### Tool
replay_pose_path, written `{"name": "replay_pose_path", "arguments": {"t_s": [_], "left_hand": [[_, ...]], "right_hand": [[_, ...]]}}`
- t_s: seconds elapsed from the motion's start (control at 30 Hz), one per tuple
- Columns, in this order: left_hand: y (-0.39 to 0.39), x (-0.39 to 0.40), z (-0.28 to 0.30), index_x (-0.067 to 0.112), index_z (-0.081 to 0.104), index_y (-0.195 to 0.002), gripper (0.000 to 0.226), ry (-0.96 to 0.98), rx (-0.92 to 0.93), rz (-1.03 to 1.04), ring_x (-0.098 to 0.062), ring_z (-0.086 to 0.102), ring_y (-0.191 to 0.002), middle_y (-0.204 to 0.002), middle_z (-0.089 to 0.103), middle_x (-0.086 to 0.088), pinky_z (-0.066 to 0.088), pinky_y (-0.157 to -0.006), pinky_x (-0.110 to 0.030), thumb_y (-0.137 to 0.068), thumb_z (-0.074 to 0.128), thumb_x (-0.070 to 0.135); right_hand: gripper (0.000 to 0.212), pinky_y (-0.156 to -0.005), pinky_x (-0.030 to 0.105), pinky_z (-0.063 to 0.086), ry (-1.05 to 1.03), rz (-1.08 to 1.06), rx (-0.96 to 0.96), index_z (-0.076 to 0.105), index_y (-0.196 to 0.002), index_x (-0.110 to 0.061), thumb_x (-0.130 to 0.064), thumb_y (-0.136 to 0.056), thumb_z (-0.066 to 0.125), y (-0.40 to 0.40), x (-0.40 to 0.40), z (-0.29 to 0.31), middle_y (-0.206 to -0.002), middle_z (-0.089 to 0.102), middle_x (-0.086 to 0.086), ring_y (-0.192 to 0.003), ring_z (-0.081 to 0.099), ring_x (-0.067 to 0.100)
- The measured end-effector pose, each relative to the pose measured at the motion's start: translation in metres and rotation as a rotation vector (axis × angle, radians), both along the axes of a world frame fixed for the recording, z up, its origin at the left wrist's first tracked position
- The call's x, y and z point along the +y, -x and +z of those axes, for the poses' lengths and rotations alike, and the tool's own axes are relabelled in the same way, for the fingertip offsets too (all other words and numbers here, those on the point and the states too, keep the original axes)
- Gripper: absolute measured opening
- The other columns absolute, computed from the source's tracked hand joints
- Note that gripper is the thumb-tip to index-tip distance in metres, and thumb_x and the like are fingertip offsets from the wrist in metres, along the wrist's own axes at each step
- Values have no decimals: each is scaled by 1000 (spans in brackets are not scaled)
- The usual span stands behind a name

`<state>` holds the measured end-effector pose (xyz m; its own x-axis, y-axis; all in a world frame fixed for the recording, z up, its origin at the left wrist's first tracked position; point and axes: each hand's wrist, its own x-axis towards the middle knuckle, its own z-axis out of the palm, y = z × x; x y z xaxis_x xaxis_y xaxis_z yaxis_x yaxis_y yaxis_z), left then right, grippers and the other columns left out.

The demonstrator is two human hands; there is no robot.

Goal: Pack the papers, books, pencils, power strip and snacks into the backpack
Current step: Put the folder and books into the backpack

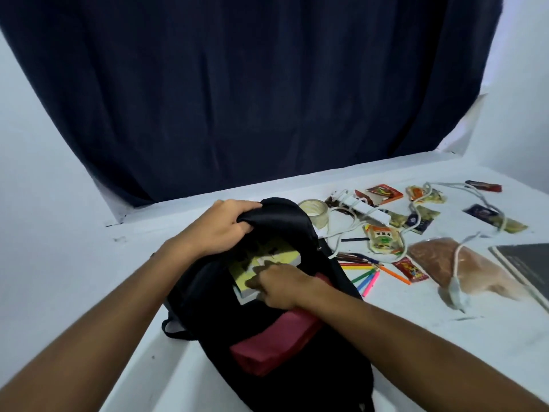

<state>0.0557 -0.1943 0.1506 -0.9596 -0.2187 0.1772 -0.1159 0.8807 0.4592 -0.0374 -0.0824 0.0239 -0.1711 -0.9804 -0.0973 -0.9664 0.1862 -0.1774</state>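
A black backpack point(208, 316) with a dark red front pocket lies open on the white table. My left hand point(218, 228) grips the top flap and holds the mouth open. A yellow-covered book point(267, 260) sits partly inside the opening, and my right hand point(282, 285) holds its near edge. To the right lie coloured pencils point(368, 273), a white power strip point(371, 212) with its long cable, and several snack packets point(383, 237). A large brownish bag point(463, 270) lies under the cable's plug.
A roll of clear tape point(313, 211) stands just behind the backpack. A grey book or pad point(528, 264) lies at the right edge. A dark blue curtain point(252, 93) hangs behind the white table point(416, 337), and a white wall is on the left.
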Motion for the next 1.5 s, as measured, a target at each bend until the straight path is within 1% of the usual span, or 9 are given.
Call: {"name": "replay_pose_path", "arguments": {"t_s": [0.13,0.2,0.33,0.47,0.67,0.83,1.03,1.23,1.5], "left_hand": [[-2,8,-16,26,63,-123,42,-14,32,53,-17,62,-102,-109,69,1,46,-91,-31,-88,59,4],[-3,13,-25,26,63,-123,41,-11,18,70,-19,63,-98,-106,69,-2,47,-88,-33,-87,61,5],[1,29,-44,25,59,-128,42,55,-25,89,-20,61,-97,-108,67,-2,46,-87,-33,-88,62,11],[5,46,-68,29,55,-131,44,103,-90,120,-19,64,-89,-101,70,-3,50,-85,-34,-88,63,18],[6,68,-93,29,50,-134,47,129,-142,187,-20,65,-82,-98,68,-5,53,-80,-36,-89,61,22],[6,78,-95,27,48,-135,48,162,-172,245,-31,64,-93,-109,67,-13,52,-84,-38,-90,61,21],[6,89,-94,22,44,-140,50,212,-212,279,-35,61,-105,-118,63,-18,49,-89,-38,-92,59,22],[3,94,-93,22,41,-142,53,225,-265,285,-35,59,-110,-125,60,-17,48,-93,-41,-92,59,26],[5,86,-84,22,42,-140,53,219,-319,260,-30,60,-110,-125,61,-13,48,-94,-38,-91,60,27]], "right_hand": [[22,-74,24,52,154,-154,-650,70,-107,-8,-9,-87,62,4,66,45,-96,72,10,-80,67,16],[17,-57,19,50,308,-251,-735,70,-92,-1,5,-84,56,19,110,54,-77,68,8,-59,64,10],[15,-62,24,44,480,-623,-360,70,-80,-6,-2,-84,56,82,203,34,-73,66,5,-69,61,20],[29,-85,38,51,220,-1017,95,64,-110,-13,-31,-90,50,135,303,-5,-111,65,13,-103,59,34],[53,-97,52,43,-132,-1310,220,38,-139,-10,-36,-94,41,152,394,-54,-139,44,22,-125,43,44],[30,-69,33,55,-138,-1126,320,63,-110,-13,-27,-90,47,153,413,-55,-102,67,7,-92,66,27],[36,-69,36,54,-73,-1040,346,40,-132,-8,-19,-97,43,154,418,-44,-108,65,12,-94,66,30],[23,-77,41,51,204,-1204,327,58,-109,1,-9,-89,53,167,424,4,-100,63,24,-92,62,41],[31,-79,40,49,477,-985,280,68,-108,-9,-7,-78,58,145,363,128,-105,66,21,-94,60,41]]}}
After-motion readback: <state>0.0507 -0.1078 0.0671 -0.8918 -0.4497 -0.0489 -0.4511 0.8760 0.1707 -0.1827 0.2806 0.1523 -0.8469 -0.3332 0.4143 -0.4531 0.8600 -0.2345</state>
